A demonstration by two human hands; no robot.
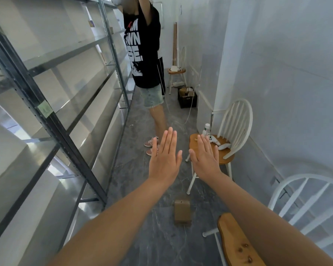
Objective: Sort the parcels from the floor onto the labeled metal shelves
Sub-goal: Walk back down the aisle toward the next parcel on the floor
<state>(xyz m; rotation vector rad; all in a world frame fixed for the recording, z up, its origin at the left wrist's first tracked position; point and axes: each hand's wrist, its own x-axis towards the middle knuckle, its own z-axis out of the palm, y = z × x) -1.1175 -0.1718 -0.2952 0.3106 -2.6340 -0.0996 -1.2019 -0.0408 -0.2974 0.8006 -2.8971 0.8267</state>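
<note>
Both arms reach forward over the floor (158,237) of a narrow aisle. The left hand (164,158) and the right hand (205,159) are flat, fingers straight and together, backs to the camera, side by side and not touching. Neither holds anything.

The only parcel (182,213) clearly in view lies on the floor near the person, below and between the forearms, just left of the near chair (236,244). It is a small brown packet, longer than wide, lying flat. It looks like a paper or padded mailer, so it is probably light and somewhat soft, likely to bend if pinched at one end. A grip across its short width, thumb on one long edge and fingers on the other, would likely suit it; one hand should do. What is inside cannot be told, so gentle handling seems wise.

The shelves (52,77) run along the left side, from near to far. A green label (44,109) sits on one upright, its text too blurred to read. Farther down the aisle another person (144,54) stands with arms raised toward an upper shelf. A second chair (222,145) stands on the right with small white items on its seat.
</note>
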